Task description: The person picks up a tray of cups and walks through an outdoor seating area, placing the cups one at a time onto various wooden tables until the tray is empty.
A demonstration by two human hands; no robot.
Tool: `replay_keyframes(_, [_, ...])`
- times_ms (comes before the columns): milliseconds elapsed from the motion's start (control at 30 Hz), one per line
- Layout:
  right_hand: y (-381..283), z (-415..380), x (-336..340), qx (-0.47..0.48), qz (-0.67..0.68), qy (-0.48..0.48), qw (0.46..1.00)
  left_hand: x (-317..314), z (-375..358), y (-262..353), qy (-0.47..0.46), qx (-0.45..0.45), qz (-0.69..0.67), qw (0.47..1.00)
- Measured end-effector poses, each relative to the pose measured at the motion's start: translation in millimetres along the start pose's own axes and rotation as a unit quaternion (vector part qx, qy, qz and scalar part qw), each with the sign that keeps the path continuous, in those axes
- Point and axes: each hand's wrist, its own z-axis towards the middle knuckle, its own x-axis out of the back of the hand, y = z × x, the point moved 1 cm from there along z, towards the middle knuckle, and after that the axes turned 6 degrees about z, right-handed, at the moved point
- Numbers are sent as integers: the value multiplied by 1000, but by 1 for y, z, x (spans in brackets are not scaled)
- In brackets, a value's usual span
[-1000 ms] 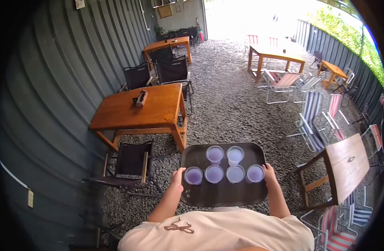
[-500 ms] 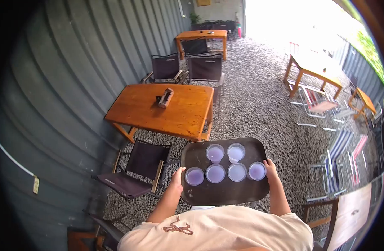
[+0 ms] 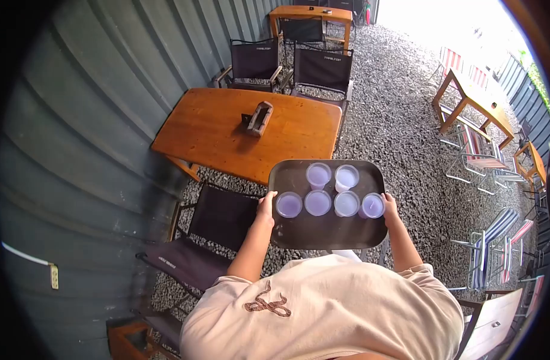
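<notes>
I carry a dark tray [image 3: 323,234] level in front of my chest. My left hand [image 3: 265,206] grips its left edge and my right hand [image 3: 389,207] grips its right edge. Several clear plastic cups [image 3: 317,203] of pale purple drink stand upright on the tray in two rows. The tray's far edge hangs over the near edge of a wooden table [image 3: 227,138]. A small wooden holder [image 3: 259,117] lies on that table's top.
A corrugated grey wall [image 3: 89,120] runs along the left. A black folding chair [image 3: 209,234] stands just below the tray on the gravel [image 3: 401,108]. More black chairs [image 3: 323,69] sit behind the table. Wooden tables [image 3: 476,99] and striped chairs [image 3: 497,240] are on the right.
I have moved forward and closer to the wooden table. The tray, held the same way, now reaches the table's near edge. The cups have kept their places.
</notes>
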Motion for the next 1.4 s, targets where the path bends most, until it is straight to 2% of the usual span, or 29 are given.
replay_keyframes(33, [13, 21, -5, 19, -16, -2, 1000, 1, 13, 2, -21, 12, -6, 1000])
replay_keyframes(133, [29, 70, -29, 63, -25, -3, 998, -3, 47, 12, 16, 42, -6, 999])
replay_keyframes(200, [30, 97, -43, 47, -64, -17, 997, -3, 76, 8, 34, 62, -18, 997])
replay_keyframes(233, [33, 112, -50, 46, -60, -24, 997, 2, 96, 2, 19, 77, -38, 996])
replay_keyframes(267, [31, 127, -56, 43, -112, -49, 992, 9, 111, -6, 8, 95, -60, 994])
replay_keyframes(300, [42, 148, -62, 93, -151, -43, 983, 2, 118, -1, -5, 106, -84, 991])
replay_keyframes(333, [50, 168, -68, 80, -173, -39, 981, -5, 120, 2, -39, 103, -125, 986])
replay_keyframes(533, [63, 244, -119, 52, -157, -73, 984, 12, 185, -26, 87, 112, -44, 989])
replay_keyframes(567, [66, 258, -128, 75, -167, -63, 981, 5, 184, -20, 82, 114, -62, 988])
replay_keyframes(633, [74, 277, -142, 117, -190, -41, 974, -33, 161, 19, 133, 109, -53, 984])
replay_keyframes(667, [70, 288, -145, 85, -228, -84, 966, -32, 170, 18, 145, 105, -54, 982])
replay_keyframes(700, [68, 293, -150, 83, -202, -100, 971, -28, 182, 15, 156, 102, -55, 981])
replay_keyframes(767, [67, 305, -160, 71, -232, -100, 965, -22, 198, 10, 153, 108, -69, 980])
replay_keyframes(800, [67, 313, -162, 29, -250, -138, 958, -20, 204, 10, 140, 116, -82, 980])
replay_keyframes(900, [69, 317, -172, 88, -248, -101, 959, -23, 207, 20, 142, 135, -68, 978])
replay_keyframes(967, [53, 311, -177, 57, -275, -110, 953, -28, 204, 33, 148, 131, -52, 979])
replay_keyframes(1033, [41, 304, -182, 43, -309, -121, 942, -18, 214, 29, 121, 132, -65, 982])
replay_keyframes(1133, [59, 302, -186, 42, -311, -107, 943, 8, 244, 8, 62, 142, -99, 983])
replay_keyframes(1200, [56, 299, -186, -9, -318, -114, 941, 22, 259, -3, 57, 148, -43, 986])
replay_keyframes(1233, [52, 296, -186, 4, -316, -116, 942, 27, 265, -9, 54, 149, -18, 987])
replay_keyframes(1267, [53, 295, -185, 18, -315, -120, 941, 19, 256, 3, 131, 116, 108, 979])
replay_keyframes(1300, [57, 296, -183, 32, -315, -125, 940, -6, 233, 34, 206, 79, 232, 947])
replay_keyframes(1333, [63, 300, -182, -8, -338, -114, 934, -20, 218, 50, 276, 40, 351, 894])
replay_keyframes(1367, [52, 295, -182, -16, -343, -103, 934, -22, 220, 41, 148, -112, 231, 955])
replay_keyframes(1400, [49, 296, -181, 9, -326, -97, 940, -26, 210, 48, 118, -192, 396, 890])
